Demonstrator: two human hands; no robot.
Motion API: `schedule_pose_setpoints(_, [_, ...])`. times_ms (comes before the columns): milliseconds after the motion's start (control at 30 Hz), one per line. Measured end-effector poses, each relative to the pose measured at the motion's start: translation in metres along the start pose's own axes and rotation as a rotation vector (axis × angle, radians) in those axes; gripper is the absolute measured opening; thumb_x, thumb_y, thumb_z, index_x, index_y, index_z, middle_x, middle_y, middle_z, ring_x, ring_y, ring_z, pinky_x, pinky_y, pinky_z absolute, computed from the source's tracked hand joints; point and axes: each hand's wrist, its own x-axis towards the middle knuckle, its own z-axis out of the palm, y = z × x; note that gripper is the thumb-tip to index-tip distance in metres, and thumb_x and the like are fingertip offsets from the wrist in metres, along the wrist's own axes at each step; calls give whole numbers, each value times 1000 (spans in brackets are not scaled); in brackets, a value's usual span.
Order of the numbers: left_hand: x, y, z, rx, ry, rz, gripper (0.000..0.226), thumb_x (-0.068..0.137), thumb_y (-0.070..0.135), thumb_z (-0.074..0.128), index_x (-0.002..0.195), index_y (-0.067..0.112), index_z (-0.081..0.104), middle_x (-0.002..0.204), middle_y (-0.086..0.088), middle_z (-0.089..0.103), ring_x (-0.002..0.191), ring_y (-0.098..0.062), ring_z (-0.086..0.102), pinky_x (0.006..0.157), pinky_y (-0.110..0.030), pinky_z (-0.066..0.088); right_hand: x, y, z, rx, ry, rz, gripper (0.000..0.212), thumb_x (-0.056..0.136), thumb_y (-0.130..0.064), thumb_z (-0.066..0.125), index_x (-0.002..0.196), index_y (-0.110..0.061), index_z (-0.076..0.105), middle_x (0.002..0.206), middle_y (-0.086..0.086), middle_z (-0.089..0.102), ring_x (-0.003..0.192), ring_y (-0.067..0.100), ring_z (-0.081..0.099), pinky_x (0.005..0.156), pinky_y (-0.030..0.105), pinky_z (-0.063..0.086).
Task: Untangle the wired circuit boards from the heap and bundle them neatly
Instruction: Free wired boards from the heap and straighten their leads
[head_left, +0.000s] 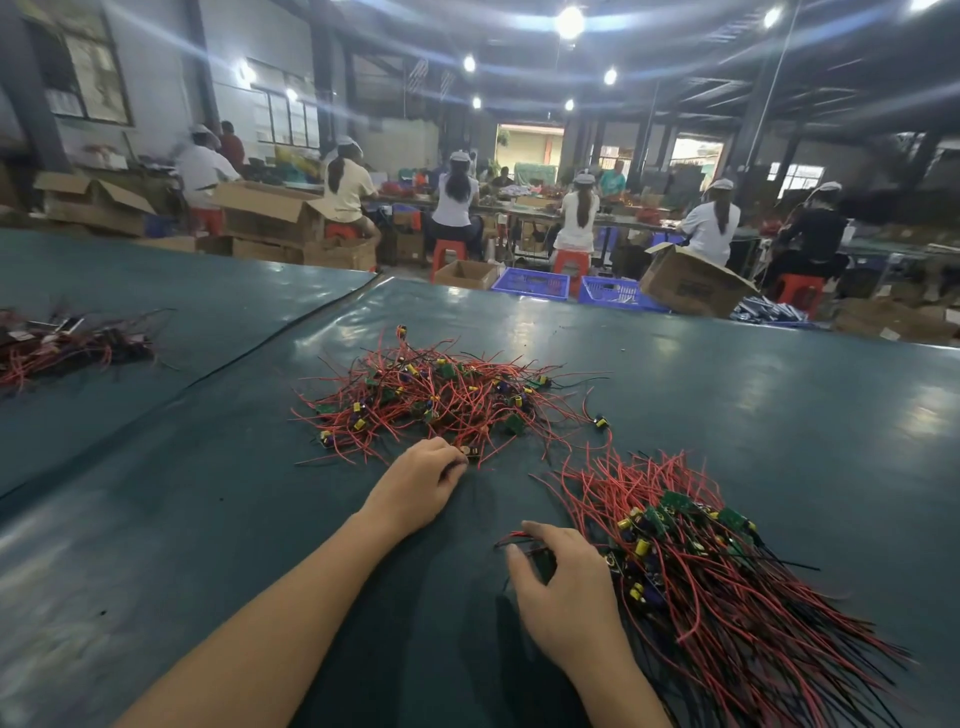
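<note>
- Left hand (423, 478), frame centre: fingers curled, pinching a small board (471, 455) at the near edge of the heap (441, 400). A quick pull would likely drag snagged neighbours along.
- Right hand (566, 597), lower centre: fingers curled over a dark part (543, 564), just beside the bundle (701, 566) at lower right. A careless nudge could skew its aligned wires.
- The heap lies mid-frame on the counter (208, 519). Its crossed red wires may tighten into knots or strain the joints.

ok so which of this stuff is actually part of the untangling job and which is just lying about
Part of the job: tangled heap; neat bundle on the right; left hand pinching a small board at the heap's edge; right hand gripping a wired board beside the bundle.
Just lying about: wire pile far left; cardboard box; blue crates.
</note>
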Motion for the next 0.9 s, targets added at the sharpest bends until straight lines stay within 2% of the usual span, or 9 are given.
schedule_pose_setpoints(167, [-15,3,-7,-69,239,-9,22,94,8,60,114,2,68,100,-7,72,91,-21,67,86,-33,54,0,0,0,-1,-7,-1,36,94,-33,61,127,-20,62,117,-10,58,116,8,51,98,16,37])
schedule_pose_setpoints(267, [-13,5,-9,-118,284,-162,27,93,29,61,110,9,66,77,3,70,76,-14,66,76,-35,55,-1,-1,1,0,-5,4,36,93,-33,61,126,-20,62,116,-10,58,116,9,51,98,18,38])
schedule_pose_setpoints(300, [-11,5,-8,-109,259,-223,31,94,37,58,109,12,65,75,5,68,78,-15,64,77,-35,54,-1,-1,1,2,-6,8,35,93,-33,62,126,-20,63,116,-10,58,116,9,51,98,18,38])
schedule_pose_setpoints(400, [-3,1,-2,130,136,-215,38,93,49,52,110,16,64,102,2,68,109,-20,51,94,-35,43,0,-1,0,5,-9,16,34,92,-32,62,124,-20,64,117,-8,60,116,11,52,99,20,38])
schedule_pose_setpoints(500, [5,0,10,240,-109,-145,42,90,55,50,116,25,60,143,-1,47,136,-20,29,110,-41,24,0,-1,-1,2,-17,23,34,93,-32,62,124,-21,64,116,-8,60,115,11,52,99,21,39])
schedule_pose_setpoints(600, [16,6,15,67,-234,-278,46,90,61,48,124,33,58,155,1,33,144,-18,20,113,-46,14,-1,-2,-2,0,-25,17,33,93,-33,61,124,-22,63,115,-11,59,114,8,52,96,17,39])
schedule_pose_setpoints(733, [25,15,11,-17,-94,-311,41,89,53,55,122,29,63,129,9,60,126,-14,47,102,-37,19,-2,0,-2,-7,-33,7,33,94,-33,60,125,-23,63,114,-13,57,116,8,50,99,18,38])
schedule_pose_setpoints(833, [17,26,3,-235,-8,-319,52,82,54,60,125,24,62,124,9,62,117,-10,53,109,-39,31,-1,-1,-2,-1,-35,8,34,94,-34,59,126,-23,62,113,-14,56,116,7,49,97,17,38])
schedule_pose_setpoints(900, [5,33,0,-399,53,-308,51,85,45,65,129,21,59,125,10,60,115,-5,53,104,-30,39,-1,-2,-2,11,-27,3,34,94,-33,60,126,-22,62,111,-14,55,113,6,51,94,14,36])
